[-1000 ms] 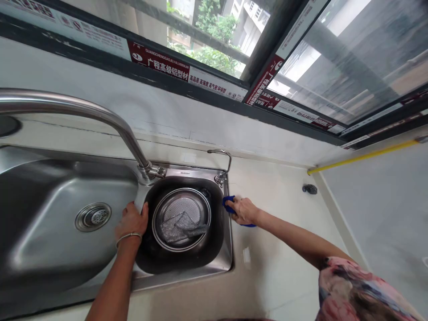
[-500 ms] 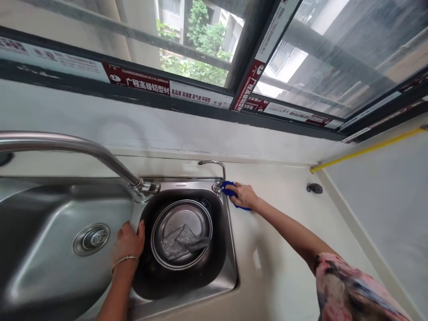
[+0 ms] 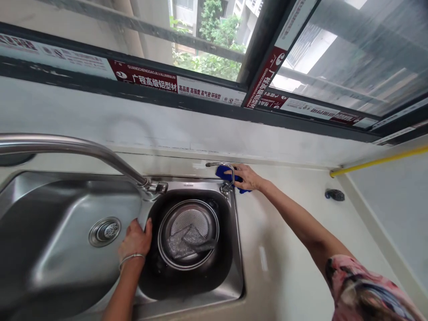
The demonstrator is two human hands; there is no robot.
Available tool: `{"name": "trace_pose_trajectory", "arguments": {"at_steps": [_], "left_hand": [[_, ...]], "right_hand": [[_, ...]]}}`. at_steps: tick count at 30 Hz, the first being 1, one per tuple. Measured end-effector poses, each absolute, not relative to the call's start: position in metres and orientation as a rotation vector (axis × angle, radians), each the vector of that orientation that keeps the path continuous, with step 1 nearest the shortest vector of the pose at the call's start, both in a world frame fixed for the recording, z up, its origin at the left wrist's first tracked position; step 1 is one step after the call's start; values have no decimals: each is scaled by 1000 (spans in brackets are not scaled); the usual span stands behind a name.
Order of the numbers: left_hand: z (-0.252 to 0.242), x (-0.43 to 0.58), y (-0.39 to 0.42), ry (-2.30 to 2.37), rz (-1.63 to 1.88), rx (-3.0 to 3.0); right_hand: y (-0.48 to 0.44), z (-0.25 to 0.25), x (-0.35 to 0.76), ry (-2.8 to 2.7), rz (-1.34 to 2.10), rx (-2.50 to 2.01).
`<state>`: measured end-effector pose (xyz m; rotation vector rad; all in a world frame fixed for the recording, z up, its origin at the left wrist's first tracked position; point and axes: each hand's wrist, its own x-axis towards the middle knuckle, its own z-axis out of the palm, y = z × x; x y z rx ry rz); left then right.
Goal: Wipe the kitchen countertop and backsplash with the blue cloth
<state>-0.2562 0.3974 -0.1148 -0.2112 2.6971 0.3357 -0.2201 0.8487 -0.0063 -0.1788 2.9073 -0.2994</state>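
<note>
My right hand (image 3: 246,177) presses a blue cloth (image 3: 224,173) against the small curved tap (image 3: 220,166) at the back right corner of the steel sink (image 3: 60,263). Its fingers are closed over the cloth. My left hand (image 3: 135,240), with a bangle on the wrist, grips the divider between the two basins. In the small right basin sits a round metal strainer basket (image 3: 188,234) with a grey scouring cloth (image 3: 187,240) lying in it.
The long main faucet (image 3: 76,149) arches over the large left basin, whose drain (image 3: 104,231) shows. A pale countertop (image 3: 287,267) runs to the right, with a dark knob (image 3: 334,194) and a yellow pipe (image 3: 377,161) by the wall. A window runs above.
My right hand has slid the blue cloth from the sink's right rim back and up onto the small tap. My left hand stays on the divider.
</note>
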Motion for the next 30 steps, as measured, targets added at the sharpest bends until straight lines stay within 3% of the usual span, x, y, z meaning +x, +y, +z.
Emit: {"name": "trace_pose_trajectory", "arguments": {"at_steps": [5,15,30], "left_hand": [[-108,-256,399,2640,316,-242],[-108,-256,401,2611,334,-299],[-114,-257,400,2642,210,-342]], "right_hand": [[835,-23,-239,2863,-559,-121],[820,-49,-293,2832,-213,-458],[760,-22,-338,2717,-258,-607]]}}
